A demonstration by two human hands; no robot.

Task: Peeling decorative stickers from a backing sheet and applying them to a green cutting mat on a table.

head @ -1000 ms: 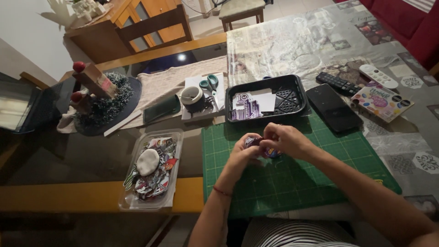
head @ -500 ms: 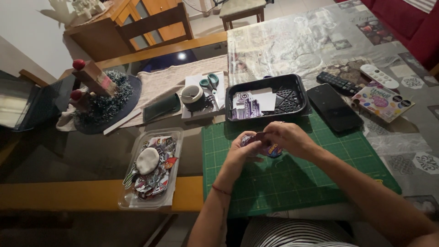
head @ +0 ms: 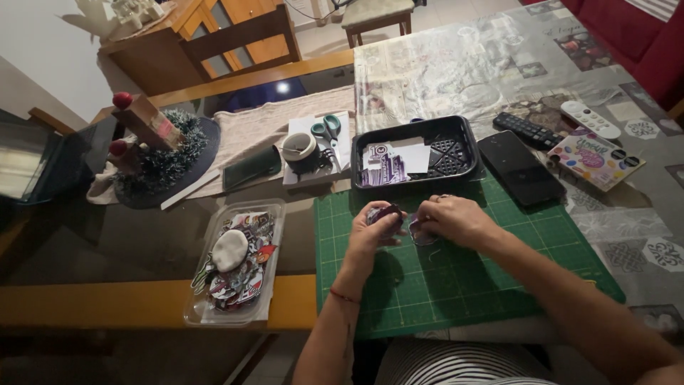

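Pinching a small dark round piece [head: 385,214] over the green mat [head: 456,285], the left hand [head: 374,232] had its grip clamped on it, while the right hand [head: 452,219] had its grip closed on a second, paler piece [head: 420,234] just beside. Both pieces were small and held only at the fingertips, so a slip seemed likely to drop one onto the mat or off the counter [head: 142,249] edge. The black tray [head: 417,153] sat near behind the hands and an elbow shift might have nudged it.
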